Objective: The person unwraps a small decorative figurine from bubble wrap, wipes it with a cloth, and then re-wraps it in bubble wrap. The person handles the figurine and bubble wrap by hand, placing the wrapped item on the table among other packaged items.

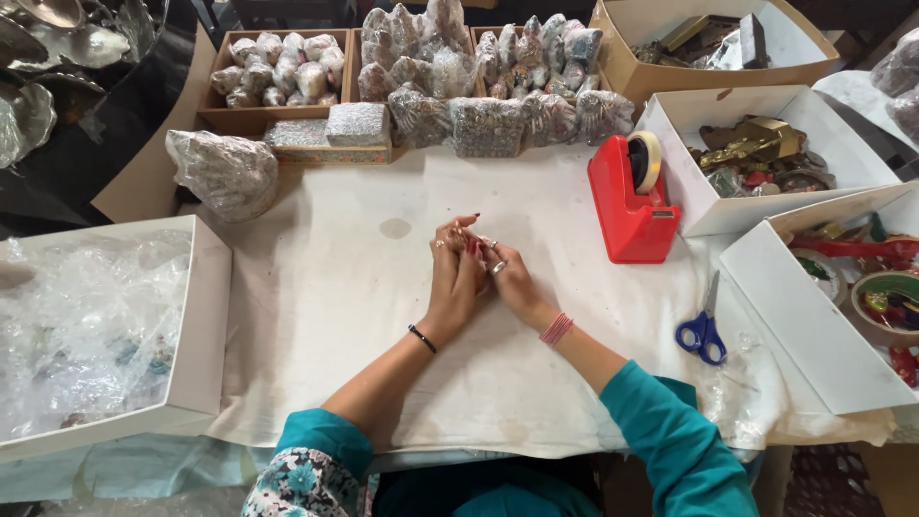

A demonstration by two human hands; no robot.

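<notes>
My left hand [453,273] and my right hand [505,278] meet over the middle of the white cloth-covered table [335,316], fingers interlaced or touching one another. Whether a small thing sits between the fingers is hidden. The left wrist wears a thin black band, the right wrist red threads, and rings show on the fingers. Both sleeves are teal. The nearest things are a red tape dispenser [632,196] to the right and blue-handled scissors [704,330] further right and nearer me.
A white box of clear plastic wrap [96,335] stands at the left. Wooden trays of bubble-wrapped items [278,72] line the far edge, with a wrapped bundle [225,172] beside them. White and cardboard boxes of colourful ornaments [766,153] fill the right side.
</notes>
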